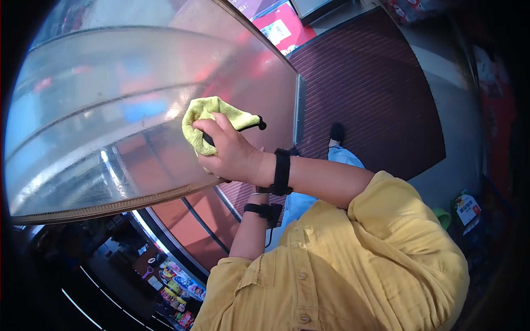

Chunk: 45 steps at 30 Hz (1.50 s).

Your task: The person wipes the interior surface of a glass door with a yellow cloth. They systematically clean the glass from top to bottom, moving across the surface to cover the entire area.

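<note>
My right hand (pixel 227 153) grips a bunched yellow-green cloth (pixel 221 108), fingers curled into its folds. A black strip with a rounded end (pixel 261 123) shows at the cloth's right corner. Cloth and hand are over a large translucent door panel (pixel 136 91), close to its lower right corner; whether the cloth presses on it is hard to tell. My left hand (pixel 258 197) is mostly hidden behind my right wrist, so its fingers and anything in them cannot be made out. Black straps circle both wrists.
A metal plate (pixel 299 109) runs along the panel's right edge. Dark red ribbed matting (pixel 364 91) covers the floor, with my shoe (pixel 337 131) on it. Red printed boxes (pixel 285 29) lie at the top. Colourful packaged goods (pixel 182 285) stand inside at lower left.
</note>
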### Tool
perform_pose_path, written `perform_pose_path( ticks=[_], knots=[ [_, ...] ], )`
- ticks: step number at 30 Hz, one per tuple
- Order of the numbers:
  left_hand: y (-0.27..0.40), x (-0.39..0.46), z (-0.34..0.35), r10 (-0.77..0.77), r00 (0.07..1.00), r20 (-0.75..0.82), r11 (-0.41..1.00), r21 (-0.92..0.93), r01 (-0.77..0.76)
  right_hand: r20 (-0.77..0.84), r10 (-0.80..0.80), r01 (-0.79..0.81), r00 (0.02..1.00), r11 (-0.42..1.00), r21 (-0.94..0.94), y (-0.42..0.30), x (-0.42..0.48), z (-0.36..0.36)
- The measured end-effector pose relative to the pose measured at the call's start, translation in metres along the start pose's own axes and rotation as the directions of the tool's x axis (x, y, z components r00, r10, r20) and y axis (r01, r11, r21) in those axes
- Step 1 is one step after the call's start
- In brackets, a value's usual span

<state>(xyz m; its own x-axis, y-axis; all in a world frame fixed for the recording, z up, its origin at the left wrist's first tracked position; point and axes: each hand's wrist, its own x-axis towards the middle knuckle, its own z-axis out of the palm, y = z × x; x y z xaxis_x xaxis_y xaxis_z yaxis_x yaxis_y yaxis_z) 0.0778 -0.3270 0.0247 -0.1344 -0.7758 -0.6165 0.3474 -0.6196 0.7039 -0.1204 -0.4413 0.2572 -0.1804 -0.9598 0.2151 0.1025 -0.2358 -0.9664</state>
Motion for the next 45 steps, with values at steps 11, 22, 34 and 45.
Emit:
perform_pose_path(
  ticks=[11, 22, 34, 45],
  knots=[
    [0.070, -0.050, 0.101, 0.067, 0.991, -0.118, 0.837, 0.547, 0.009, -0.068, 0.533, -0.491, 0.843, 0.714, -0.499, 0.166, -0.084, -0.083],
    [0.053, -0.076, 0.093, 0.098, 0.990, 0.098, 0.737, 0.661, -0.139, 0.014, 0.793, -0.640, 0.609, 0.502, -0.582, 0.162, -0.180, -0.081],
    [0.033, -0.140, 0.112, 0.054, 0.998, 0.039, 0.862, 0.502, -0.067, -0.094, 0.901, -0.727, 0.424, 0.276, -0.629, 0.123, -0.273, -0.010],
    [0.023, -0.179, 0.049, 0.222, 0.928, 0.299, 0.812, 0.469, -0.346, 0.047, 0.854, -0.617, 0.518, 0.411, -0.671, 0.092, -0.331, -0.033]
  ],
)
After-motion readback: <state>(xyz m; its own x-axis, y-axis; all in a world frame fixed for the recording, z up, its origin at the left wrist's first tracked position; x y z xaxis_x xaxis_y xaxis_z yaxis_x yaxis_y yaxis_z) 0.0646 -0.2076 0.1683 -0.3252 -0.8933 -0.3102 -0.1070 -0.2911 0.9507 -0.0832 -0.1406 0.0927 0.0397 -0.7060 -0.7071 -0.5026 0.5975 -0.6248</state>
